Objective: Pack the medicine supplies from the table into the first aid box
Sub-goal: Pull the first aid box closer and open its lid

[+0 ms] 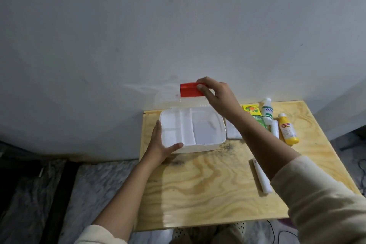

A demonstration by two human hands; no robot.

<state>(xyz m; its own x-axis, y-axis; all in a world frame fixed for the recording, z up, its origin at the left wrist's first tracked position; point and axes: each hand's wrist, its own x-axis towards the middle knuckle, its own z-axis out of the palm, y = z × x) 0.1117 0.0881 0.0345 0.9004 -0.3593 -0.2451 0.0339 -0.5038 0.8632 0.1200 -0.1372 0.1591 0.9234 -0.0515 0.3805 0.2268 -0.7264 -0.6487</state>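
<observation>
A white first aid box (198, 141) with inner compartments stands open at the table's far left. Its clear lid (168, 95) is raised against the wall, with a red latch (189, 90) at the top. My right hand (215, 95) pinches that red latch. My left hand (161, 144) grips the box's left front corner. To the right of the box lie a flat white packet (232, 130), a green and yellow carton (252, 112), a white bottle (267, 111), a small white roll (275, 128) and a yellow bottle (287, 128). A long white roll (261, 178) lies nearer me.
The plywood table (208, 184) stands against a pale wall (178, 25). Dark marks stain the wood in front of the box. Left of the table there is grey patterned bedding (89, 184). My knees show under the table's near edge.
</observation>
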